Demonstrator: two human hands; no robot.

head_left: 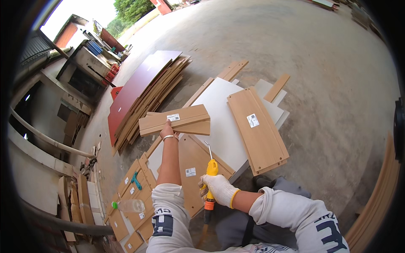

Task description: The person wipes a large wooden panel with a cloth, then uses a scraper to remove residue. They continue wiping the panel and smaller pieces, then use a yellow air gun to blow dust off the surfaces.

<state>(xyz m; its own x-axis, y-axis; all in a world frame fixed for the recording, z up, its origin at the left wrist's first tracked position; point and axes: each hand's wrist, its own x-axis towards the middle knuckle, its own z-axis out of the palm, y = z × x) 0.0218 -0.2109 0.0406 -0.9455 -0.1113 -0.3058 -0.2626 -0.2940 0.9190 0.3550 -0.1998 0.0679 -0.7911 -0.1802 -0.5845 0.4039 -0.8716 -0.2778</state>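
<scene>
My bare left hand (167, 130) is closed on two narrow wood-grain boards (190, 114), fanned slightly apart, with the thumb by the white label on the upper one. My right hand (220, 190), in a pale knitted glove, grips a yellow air blow gun (212, 168). Its thin bent metal nozzle points up and away, just below the boards. An orange coupling joins the gun's lower end to a hose. Below the nozzle lies a wider wood-grain panel (202, 162) with a label. Right of it, two brown panels (259, 130) are stacked on white boards (225, 122).
At the left leans a stack of large boards with a reddish top (141, 84). Nearer, several small labelled panels (130, 242) lie under a clear bottle (131, 205) with a green cap and a teal tool (136, 181). Concrete floor (320, 84) stretches right. A long wooden piece (377, 198) stands at the right edge.
</scene>
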